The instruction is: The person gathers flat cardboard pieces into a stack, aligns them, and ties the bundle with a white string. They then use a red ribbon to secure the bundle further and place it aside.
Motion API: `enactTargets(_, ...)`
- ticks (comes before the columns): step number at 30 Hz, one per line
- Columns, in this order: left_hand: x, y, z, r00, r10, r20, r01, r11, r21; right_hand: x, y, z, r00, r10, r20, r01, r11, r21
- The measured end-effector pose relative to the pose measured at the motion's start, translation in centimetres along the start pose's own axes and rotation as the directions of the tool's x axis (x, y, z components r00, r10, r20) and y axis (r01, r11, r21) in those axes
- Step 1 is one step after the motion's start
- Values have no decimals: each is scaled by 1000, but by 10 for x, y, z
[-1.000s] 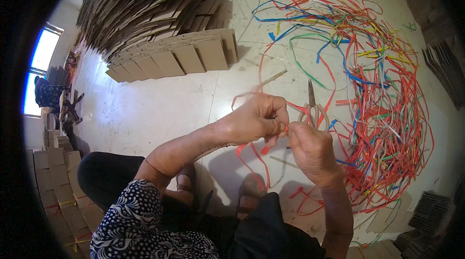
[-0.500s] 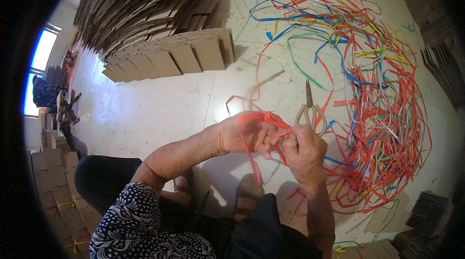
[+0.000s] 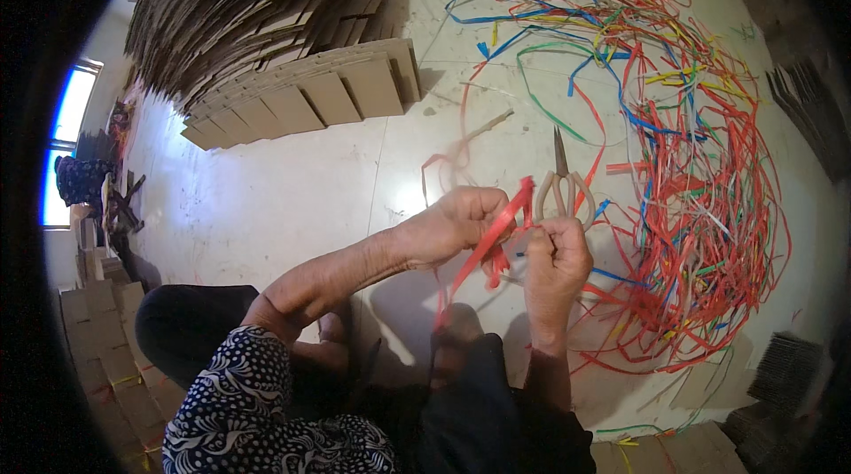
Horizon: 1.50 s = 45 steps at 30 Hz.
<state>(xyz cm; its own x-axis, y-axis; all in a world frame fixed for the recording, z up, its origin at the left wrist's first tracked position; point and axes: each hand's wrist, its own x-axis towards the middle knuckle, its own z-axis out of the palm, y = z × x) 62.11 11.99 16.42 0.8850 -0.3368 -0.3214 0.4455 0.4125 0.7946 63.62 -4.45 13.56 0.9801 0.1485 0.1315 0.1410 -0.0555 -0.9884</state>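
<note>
Both my hands are close together above the pale floor, at the middle of the view, with red plastic strapping [image 3: 487,246] between them. My left hand [image 3: 463,219] is closed on the red strip, whose length hangs down in front toward my feet. The fingers of my right hand [image 3: 557,248] pinch the strip at a short distance from the left. A small loop of it stands up between the two hands. Just beyond my right hand, scissors [image 3: 561,174] with light-coloured handles lie on the floor, blades pointing away from me.
A large tangled heap of red, blue, yellow, green and white strips [image 3: 691,235] covers the floor at right. Flat cardboard pieces [image 3: 310,100] stand in rows at far left. More cardboard stacks [image 3: 102,341] sit at left, and others [image 3: 784,368] at lower right.
My left hand has turned from palm-up with spread fingers to a closed grip on the red strip. My right hand keeps its pinch. The strip now rises in a loop between them.
</note>
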Motion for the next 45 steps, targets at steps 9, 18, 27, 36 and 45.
enactTargets(9,-3,4,-1,998,-13,-64,32,955,293,-13,-13,-1,981,89,175,-110,987,114)
enactTargets(18,-10,7,-1,998,-23,65,3,955,297,-4,-30,-16,943,-16,331,62,990,-129)
enactTargets(27,-13,6,-3,982,-110,154,52,938,342,-17,-27,-8,933,125,338,-184,971,151)
enactTargets(36,-29,9,-6,939,114,324,-307,698,646,-45,-50,-4,583,477,658,-764,45,644)
enactTargets(45,-20,28,-4,971,228,-74,-171,875,453,-47,-22,7,970,194,146,-223,948,226)
